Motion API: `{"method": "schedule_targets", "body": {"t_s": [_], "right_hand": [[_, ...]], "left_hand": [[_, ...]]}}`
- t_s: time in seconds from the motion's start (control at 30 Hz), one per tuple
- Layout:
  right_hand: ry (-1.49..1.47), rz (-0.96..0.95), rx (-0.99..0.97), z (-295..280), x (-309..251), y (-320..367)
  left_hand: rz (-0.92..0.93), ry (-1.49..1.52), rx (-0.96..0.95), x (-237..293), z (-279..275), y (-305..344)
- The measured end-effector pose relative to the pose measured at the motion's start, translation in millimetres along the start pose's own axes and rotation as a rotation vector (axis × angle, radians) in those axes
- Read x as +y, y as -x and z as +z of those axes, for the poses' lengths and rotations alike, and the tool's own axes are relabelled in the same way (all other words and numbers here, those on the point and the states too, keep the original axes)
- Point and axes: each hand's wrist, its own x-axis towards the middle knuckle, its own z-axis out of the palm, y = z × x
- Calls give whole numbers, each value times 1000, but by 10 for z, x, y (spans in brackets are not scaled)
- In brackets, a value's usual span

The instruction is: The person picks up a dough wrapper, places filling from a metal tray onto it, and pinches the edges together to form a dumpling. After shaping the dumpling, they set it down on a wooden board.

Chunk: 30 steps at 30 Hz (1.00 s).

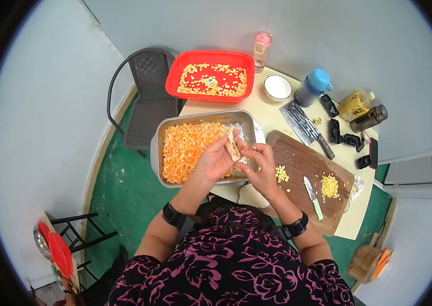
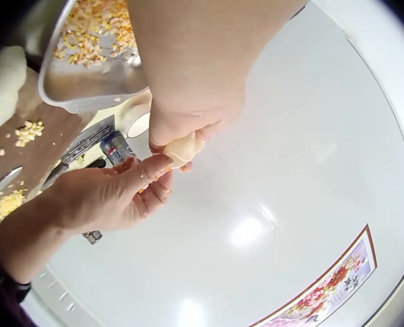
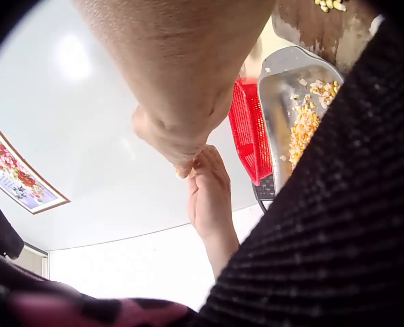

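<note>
My left hand (image 1: 212, 162) holds a folded dumpling wrapper (image 1: 232, 147) over the metal pan, its pale dough curved around orange and yellow filling. Thumb and fingers of my right hand (image 1: 262, 171) pinch the dumpling's lower edge. In the left wrist view the dumpling (image 2: 183, 150) sits between the two hands, with the right thumb against its edge. The right wrist view mostly hides it behind the right hand (image 3: 178, 139). Below the hands, the metal pan (image 1: 155, 153) contains chopped orange and white filling.
A red basket (image 1: 172, 76) with yellow kernels stands behind the pan. To the right, a cutting board (image 1: 297, 153) bears a small knife (image 1: 313, 198) and chopped yellow bits. A cleaver (image 1: 305, 127), a white bowl (image 1: 277, 87) and several bottles sit further back. White dough (image 1: 251, 196) lies near the body.
</note>
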Motion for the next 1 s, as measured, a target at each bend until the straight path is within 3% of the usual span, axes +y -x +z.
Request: {"method": "schedule_targets", "body": {"t_s": [1.0], "right_hand": [[108,-44,78,-60,73,-1]], "left_hand": [[-76,-3,56,-129,33,-22]]}}
